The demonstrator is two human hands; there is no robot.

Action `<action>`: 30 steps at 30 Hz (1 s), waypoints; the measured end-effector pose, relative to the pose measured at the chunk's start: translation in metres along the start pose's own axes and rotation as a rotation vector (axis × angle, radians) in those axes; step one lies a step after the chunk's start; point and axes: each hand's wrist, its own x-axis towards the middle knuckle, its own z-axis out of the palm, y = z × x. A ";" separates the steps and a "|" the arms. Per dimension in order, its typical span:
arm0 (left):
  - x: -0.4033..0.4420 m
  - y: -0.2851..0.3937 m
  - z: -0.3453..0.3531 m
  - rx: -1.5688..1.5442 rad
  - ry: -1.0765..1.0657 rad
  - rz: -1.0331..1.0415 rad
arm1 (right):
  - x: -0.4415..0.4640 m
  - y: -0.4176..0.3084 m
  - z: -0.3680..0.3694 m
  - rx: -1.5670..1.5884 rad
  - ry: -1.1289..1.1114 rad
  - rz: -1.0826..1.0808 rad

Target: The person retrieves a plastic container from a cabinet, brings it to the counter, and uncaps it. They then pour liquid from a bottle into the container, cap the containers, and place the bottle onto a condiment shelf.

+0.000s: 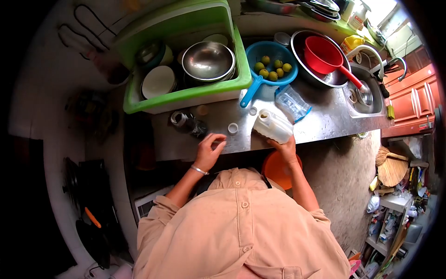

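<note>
My right hand (287, 149) grips the lower end of a translucent white plastic jug (273, 126), which is tilted over the counter with its uncapped mouth facing up and left. My left hand (210, 151) hovers at the counter's front edge, fingers loosely bent and apart, holding nothing I can see. Just beyond it lies a small white cap (232, 128). A dark glass jar (182, 120) with an open mouth is left of that cap; its lower part is in shadow. Another small cap (253, 111) rests beside the jug.
Behind stands a green-rimmed bin (186, 98) of bowls. A blue strainer (254, 52) holds several green fruits. A clear plastic bag (291, 103) lies before a steel basin (304, 72) with a red ladle-like strainer (324, 55). The sink (371, 104) is at right; an orange bucket (278, 169) stands below.
</note>
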 end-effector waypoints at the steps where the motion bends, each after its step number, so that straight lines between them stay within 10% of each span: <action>1: 0.012 0.007 0.008 0.021 -0.048 0.071 | -0.003 -0.003 -0.001 0.031 0.014 0.003; 16: 0.116 -0.021 0.119 0.835 -0.187 0.536 | -0.022 -0.001 -0.028 0.022 0.097 0.012; 23: 0.099 -0.014 0.111 0.263 -0.165 0.303 | -0.023 -0.007 -0.027 0.120 0.094 0.088; 25: 0.088 0.002 0.106 -0.355 -0.099 -0.100 | -0.024 -0.009 -0.026 0.152 0.097 0.107; 30: 0.076 0.055 0.081 -0.509 -0.098 0.016 | -0.023 -0.022 -0.026 0.089 0.090 0.063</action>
